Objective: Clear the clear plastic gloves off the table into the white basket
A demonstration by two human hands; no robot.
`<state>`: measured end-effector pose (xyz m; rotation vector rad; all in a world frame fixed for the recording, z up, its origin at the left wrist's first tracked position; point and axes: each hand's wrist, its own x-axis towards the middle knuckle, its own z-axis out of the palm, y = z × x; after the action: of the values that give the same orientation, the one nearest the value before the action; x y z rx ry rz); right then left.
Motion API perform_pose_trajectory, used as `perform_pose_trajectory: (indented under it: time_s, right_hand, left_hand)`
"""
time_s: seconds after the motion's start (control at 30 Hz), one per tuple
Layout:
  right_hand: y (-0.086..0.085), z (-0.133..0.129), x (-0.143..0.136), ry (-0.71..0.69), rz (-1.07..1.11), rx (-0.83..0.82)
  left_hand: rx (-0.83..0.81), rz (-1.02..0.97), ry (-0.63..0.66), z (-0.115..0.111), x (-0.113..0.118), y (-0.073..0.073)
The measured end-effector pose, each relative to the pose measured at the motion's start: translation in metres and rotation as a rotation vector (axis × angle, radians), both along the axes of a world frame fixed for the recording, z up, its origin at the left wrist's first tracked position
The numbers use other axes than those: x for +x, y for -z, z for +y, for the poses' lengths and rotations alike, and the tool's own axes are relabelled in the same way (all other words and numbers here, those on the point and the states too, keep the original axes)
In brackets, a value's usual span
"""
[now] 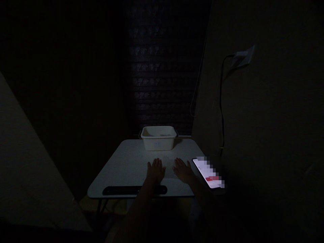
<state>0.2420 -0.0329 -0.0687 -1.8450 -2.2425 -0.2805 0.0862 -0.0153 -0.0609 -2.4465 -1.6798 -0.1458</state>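
Note:
Both of my hands are over the pale table (121, 162), palms down. My left hand (155, 170) has its fingers stretched forward and slightly apart, with nothing held. To its right, across a small gap, my right hand (183, 170) lies with fingers spread and also holds nothing. A faint, clear flat thing seems to lie between and under the hands, too dim to make out. Behind them stands a white tub (159, 144) with side handles; its contents are too dark to tell. A lit phone or tablet (206, 173) is right of my right hand.
A black slotted strip (121, 190) runs along the table's front edge, partly behind my left forearm. On the right wall a black cable (221, 101) hangs from a socket (243, 57). A dark shutter or blind (157, 74) rises behind the table. The room is very dim.

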Motion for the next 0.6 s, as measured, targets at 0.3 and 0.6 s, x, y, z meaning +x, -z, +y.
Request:
perform_pose_trajectory:
  time_s: [0.3,0.6]
  right_hand:
    - [-0.009,0.003,-0.001,0.036,0.018,0.039]
    - [-0.003,0.005,-0.026,-0.055,0.027,-0.037]
  left_hand:
    - [0.039,-0.015,-0.029,0.004,-0.009,-0.005]
    - [0.02,-0.026,0.129,-0.001,0.01,0.002]
